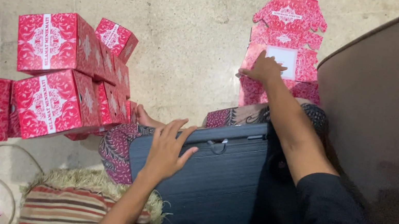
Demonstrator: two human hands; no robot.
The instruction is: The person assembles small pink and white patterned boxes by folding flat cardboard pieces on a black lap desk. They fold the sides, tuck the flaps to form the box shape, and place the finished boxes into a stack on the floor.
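Right hand pressed flat, fingers spread, on flat box blank lying on floor ahead. Thin card: light, bendy, likely slides; lift by an edge. Left hand splayed on grey board.

- Soft, even indoor light falls on the pale floor.
- Shadows are faint; lower right corner sits dim.
- Slight overall softness, no glare.

Glossy cardboard boxes — rough floor
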